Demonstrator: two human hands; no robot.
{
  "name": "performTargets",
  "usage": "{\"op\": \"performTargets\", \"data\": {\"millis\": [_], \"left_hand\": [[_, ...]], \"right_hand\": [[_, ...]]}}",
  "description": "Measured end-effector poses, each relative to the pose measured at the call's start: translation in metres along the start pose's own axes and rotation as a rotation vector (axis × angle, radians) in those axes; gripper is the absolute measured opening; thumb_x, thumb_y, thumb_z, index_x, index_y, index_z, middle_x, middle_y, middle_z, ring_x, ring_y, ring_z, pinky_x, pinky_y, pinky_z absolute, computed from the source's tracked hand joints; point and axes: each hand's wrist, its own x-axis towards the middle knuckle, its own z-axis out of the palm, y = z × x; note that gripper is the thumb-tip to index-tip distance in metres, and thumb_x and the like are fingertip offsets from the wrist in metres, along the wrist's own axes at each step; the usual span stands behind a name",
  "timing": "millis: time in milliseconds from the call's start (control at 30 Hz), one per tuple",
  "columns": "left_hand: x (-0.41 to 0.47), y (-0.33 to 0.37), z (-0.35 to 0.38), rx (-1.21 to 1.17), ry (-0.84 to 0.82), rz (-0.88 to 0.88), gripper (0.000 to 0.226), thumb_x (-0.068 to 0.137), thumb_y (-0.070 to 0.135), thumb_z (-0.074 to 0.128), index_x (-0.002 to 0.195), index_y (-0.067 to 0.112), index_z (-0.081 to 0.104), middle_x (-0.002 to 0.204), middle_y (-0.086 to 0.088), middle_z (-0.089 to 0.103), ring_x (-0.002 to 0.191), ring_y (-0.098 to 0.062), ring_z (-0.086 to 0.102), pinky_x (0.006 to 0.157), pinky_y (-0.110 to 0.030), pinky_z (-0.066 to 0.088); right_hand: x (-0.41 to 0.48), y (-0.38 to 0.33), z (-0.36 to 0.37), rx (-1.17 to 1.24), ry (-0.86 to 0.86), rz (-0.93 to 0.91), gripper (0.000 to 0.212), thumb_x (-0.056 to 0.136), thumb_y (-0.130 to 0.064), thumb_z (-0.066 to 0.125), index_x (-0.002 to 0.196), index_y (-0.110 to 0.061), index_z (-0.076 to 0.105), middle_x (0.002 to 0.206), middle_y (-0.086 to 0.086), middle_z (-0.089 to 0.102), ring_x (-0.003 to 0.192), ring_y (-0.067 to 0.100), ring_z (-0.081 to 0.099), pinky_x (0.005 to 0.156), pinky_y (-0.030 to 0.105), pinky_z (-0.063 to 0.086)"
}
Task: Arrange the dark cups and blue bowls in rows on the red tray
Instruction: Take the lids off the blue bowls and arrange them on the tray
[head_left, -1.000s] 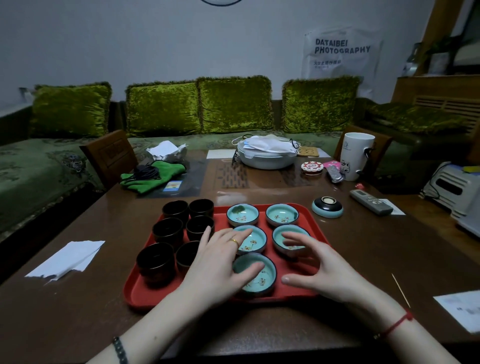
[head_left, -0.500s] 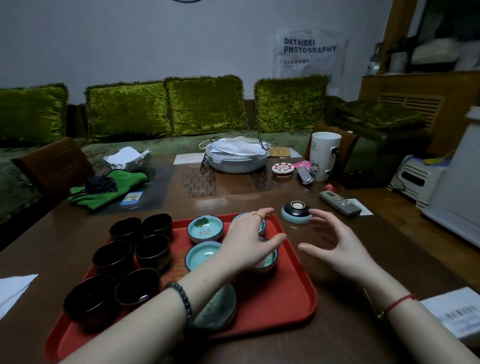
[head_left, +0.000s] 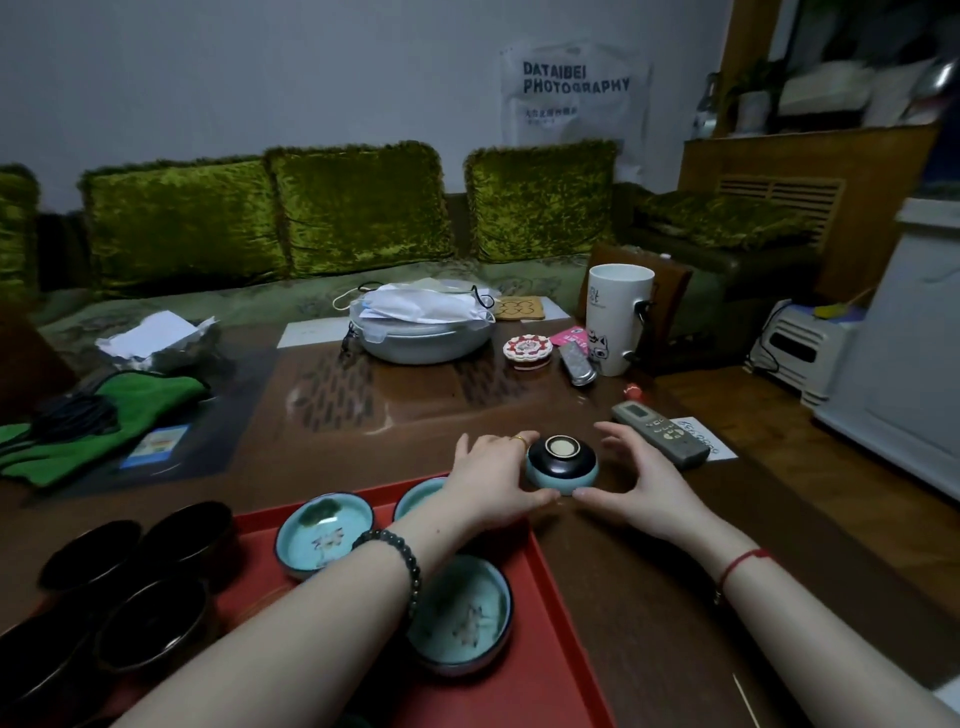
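Observation:
An overturned blue bowl (head_left: 562, 462), dark underside up, sits on the brown table just past the far right corner of the red tray (head_left: 563, 618). My left hand (head_left: 493, 483) curls against its left side, thumb under the rim. My right hand (head_left: 644, 478) cups its right side with fingers spread, a small gap showing. On the tray stand upright blue bowls (head_left: 324, 535) (head_left: 462, 618), one more (head_left: 421, 499) half hidden by my left wrist. Dark cups (head_left: 153, 623) (head_left: 187, 530) fill the tray's left part.
A grey remote (head_left: 660, 434) lies right behind my right hand. Farther back are a white mug (head_left: 618, 317), a small round tin (head_left: 529, 351) and a grey lidded pot (head_left: 421, 332) with masks on it. A green cloth (head_left: 104, 421) lies at far left.
Both hands left the bowls on the tray and reached forward and right to the overturned bowl on the table. The view swung right, so the tray now sits lower left.

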Motion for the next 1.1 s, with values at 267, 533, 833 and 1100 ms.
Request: {"op": "performTargets", "data": {"millis": [267,533,833,1100], "left_hand": [[0.028,-0.009,0.007,0.007,-0.095,-0.003,0.082,0.070,0.054,0.065,0.137,0.021,0.032,0.138,-0.004,0.049,0.132,-0.027,0.036,0.112,-0.056,0.005],[0.030,-0.008,0.002,-0.082,-0.045,0.013,0.076,0.069,0.046,0.071,0.134,0.019,0.040,0.136,-0.001,0.053,0.130,-0.021,0.042,0.113,-0.053,0.008],[-0.006,0.001,-0.025,-0.458,0.154,0.117,0.080,0.065,0.031,0.079,0.134,0.015,0.042,0.130,-0.005,0.057,0.114,-0.014,0.056,0.098,-0.021,0.041],[-0.066,0.005,-0.044,-0.718,0.190,0.150,0.056,0.067,0.036,0.077,0.117,0.037,0.051,0.114,0.007,0.065,0.106,-0.005,0.061,0.098,-0.029,0.047]], "right_hand": [[0.024,0.010,0.010,-0.063,-0.096,0.024,0.087,0.061,-0.036,0.080,0.134,-0.027,0.034,0.139,0.001,0.045,0.128,0.015,0.040,0.103,0.025,0.031],[0.023,0.008,0.008,-0.071,-0.033,0.028,0.091,0.054,-0.037,0.083,0.133,-0.026,0.039,0.139,0.001,0.047,0.128,0.015,0.040,0.105,0.029,0.033],[-0.004,-0.023,-0.011,0.069,0.147,-0.150,0.083,0.056,-0.034,0.083,0.129,-0.030,0.044,0.130,-0.010,0.050,0.120,0.002,0.041,0.099,0.021,0.032],[-0.053,-0.070,-0.016,0.228,0.137,-0.278,0.076,0.059,-0.020,0.083,0.123,-0.034,0.045,0.120,-0.020,0.051,0.112,-0.020,0.042,0.091,0.001,0.036]]}}
